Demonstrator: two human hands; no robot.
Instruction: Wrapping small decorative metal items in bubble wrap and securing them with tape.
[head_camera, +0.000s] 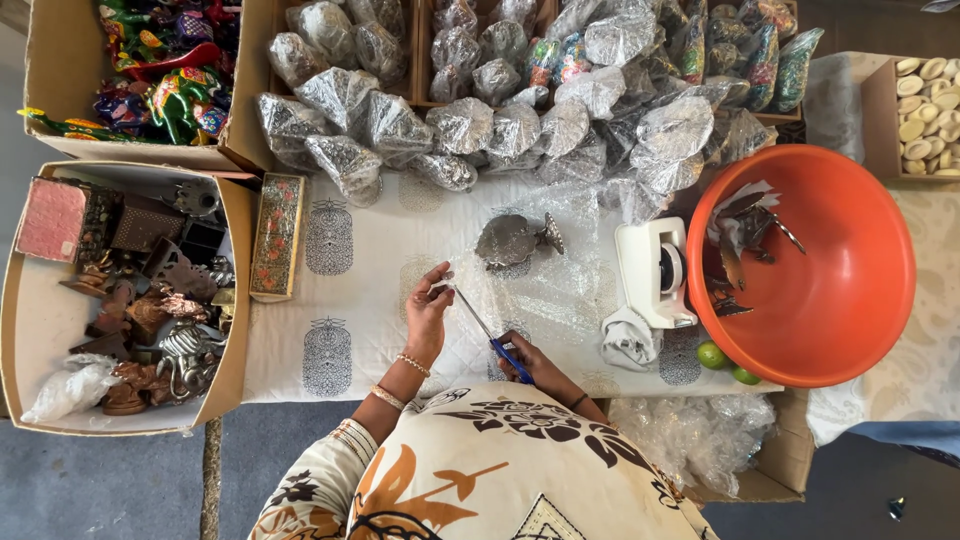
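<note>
My right hand (533, 366) grips blue-handled scissors (488, 332) whose blades point up and left into a sheet of clear bubble wrap (540, 285) spread on the white printed cloth (330, 290). My left hand (428, 310) pinches the wrap's edge right at the blade tips. A small silver metal figurine (512, 240) rests on the wrap just beyond the hands.
An orange basin (850, 330) with metal pieces sits right, a white tape dispenser (655, 270) and two limes (712, 355) beside it. Several bubble-wrapped bundles (470, 120) fill the boxes at the back. A cardboard box of metal figurines (130, 300) stands left, next to a decorated narrow box (277, 236).
</note>
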